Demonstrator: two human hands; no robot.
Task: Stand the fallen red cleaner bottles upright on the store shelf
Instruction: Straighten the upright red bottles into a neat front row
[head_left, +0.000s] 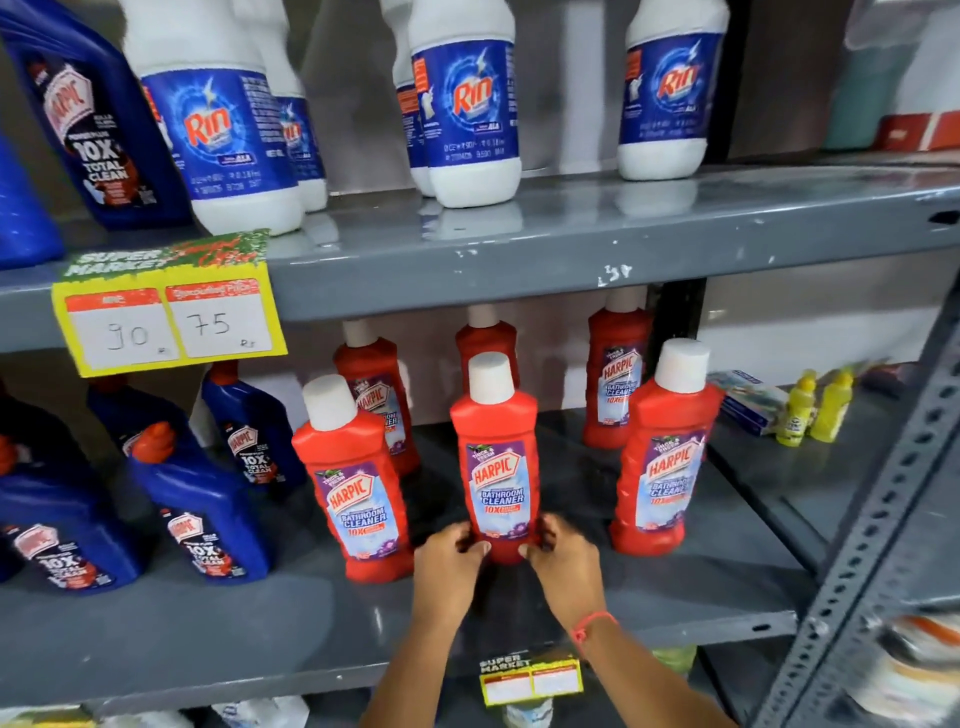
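Note:
Several red Harpic cleaner bottles with white caps stand upright on the grey middle shelf (675, 597). The front middle bottle (496, 467) is held at its base from both sides by my left hand (447, 566) and my right hand (563, 561). A front left bottle (353, 483) and a front right bottle (660, 457) stand beside it. Behind are three more red bottles (615, 384), their tops partly hidden by the upper shelf edge. No red bottle lies on its side in view.
Blue Harpic bottles (202, 519) stand to the left on the same shelf. White and blue Rin bottles (467, 104) fill the upper shelf. Small yellow bottles (815, 410) and a box sit at the right. A yellow price tag (171, 322) hangs from the upper shelf. A slotted metal upright (883, 519) stands right.

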